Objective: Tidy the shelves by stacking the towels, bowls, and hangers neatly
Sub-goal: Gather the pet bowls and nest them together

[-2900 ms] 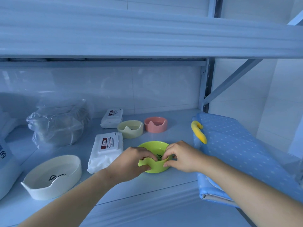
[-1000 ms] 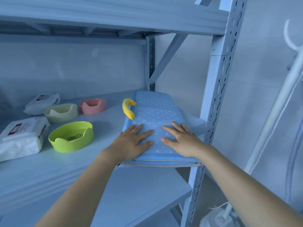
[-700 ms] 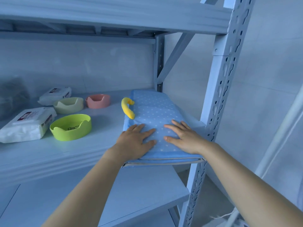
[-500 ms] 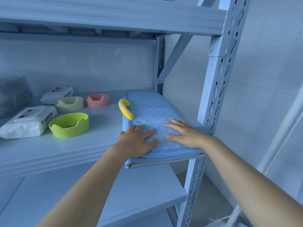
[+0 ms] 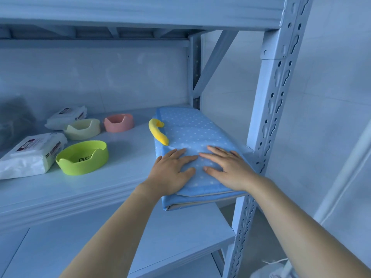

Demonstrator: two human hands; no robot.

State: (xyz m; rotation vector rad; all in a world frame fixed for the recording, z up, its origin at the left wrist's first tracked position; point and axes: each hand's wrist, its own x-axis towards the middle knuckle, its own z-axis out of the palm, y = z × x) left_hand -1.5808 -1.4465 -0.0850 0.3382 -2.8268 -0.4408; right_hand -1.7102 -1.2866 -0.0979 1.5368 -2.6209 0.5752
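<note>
A folded blue towel (image 5: 188, 129) with white dots lies at the right end of the middle shelf (image 5: 96, 187), its near end sticking out past the shelf's front edge. A yellow loop (image 5: 158, 131) hangs at its left side. My left hand (image 5: 172, 173) and my right hand (image 5: 226, 167) both press flat on the towel's near end, fingers straight and spread. To the left stand a green bowl (image 5: 82, 157), a cream bowl (image 5: 82, 129) and a pink bowl (image 5: 118, 122), all apart from one another.
Two white wipe packs (image 5: 30, 153) (image 5: 67, 117) lie left of the bowls. A dark plastic bag (image 5: 14, 121) sits at the far left. The rack's perforated upright (image 5: 267, 121) stands right beside the towel. A lower shelf (image 5: 170, 237) runs below.
Both hands left the green bowl and now lie flat on the blue towel. Over the last second they slid a little farther onto it while the view shifted.
</note>
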